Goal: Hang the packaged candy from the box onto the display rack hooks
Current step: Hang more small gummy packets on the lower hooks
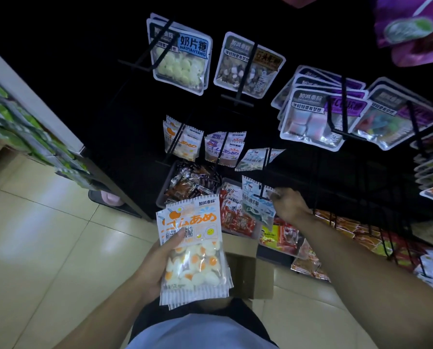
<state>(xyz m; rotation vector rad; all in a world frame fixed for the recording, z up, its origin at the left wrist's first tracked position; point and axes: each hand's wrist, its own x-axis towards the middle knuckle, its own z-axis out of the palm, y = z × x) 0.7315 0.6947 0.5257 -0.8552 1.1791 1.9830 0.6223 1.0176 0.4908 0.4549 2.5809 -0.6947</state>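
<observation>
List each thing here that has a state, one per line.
Left hand: holds a stack of egg candy packs.
Right hand: pinches the blue candy pack at its hook.
Cardboard box: open, on the floor.
Upper hooks: loaded with packs.

Egg-candy packs [194,248] stacked upright; blue pack [257,205] hooked.

Dim shop aisle with a tiled floor [59,248].
Green packets fill a shelf [21,122] at far left; a pink slipper [111,199] lies beneath.
</observation>
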